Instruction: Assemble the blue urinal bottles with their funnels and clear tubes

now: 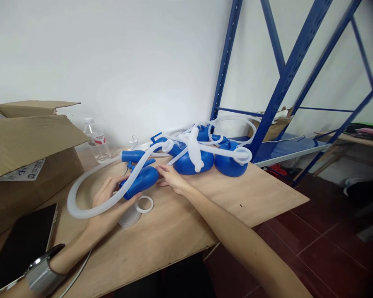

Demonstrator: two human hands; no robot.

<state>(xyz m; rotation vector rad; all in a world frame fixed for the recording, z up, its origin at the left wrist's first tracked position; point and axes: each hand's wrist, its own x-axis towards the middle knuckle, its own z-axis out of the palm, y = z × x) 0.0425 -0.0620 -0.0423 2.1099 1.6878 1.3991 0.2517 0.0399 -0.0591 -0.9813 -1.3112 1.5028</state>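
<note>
My left hand (107, 194) is wrapped around a blue plastic handled piece (146, 179), tilted low over the wooden table. At its narrow right end, the fingers of my right hand (172, 178) are closed against it. A translucent ribbed hose (95, 211) loops over my left hand. Under the blue piece lie a white ring (145, 204) and a clear round disc (130, 217). Just behind is another blue tubular part (133, 156). To the right stand rounded blue containers (231, 164) with a white propeller-shaped piece (194, 150) on top.
An open cardboard box (27, 165) occupies the left side, near a dark tablet (21, 248). By the wall stands a clear water bottle (98, 142). More coiled hose (236, 118) lies at the back. A blue metal shelf frame (267, 116) rises beyond the table's right edge.
</note>
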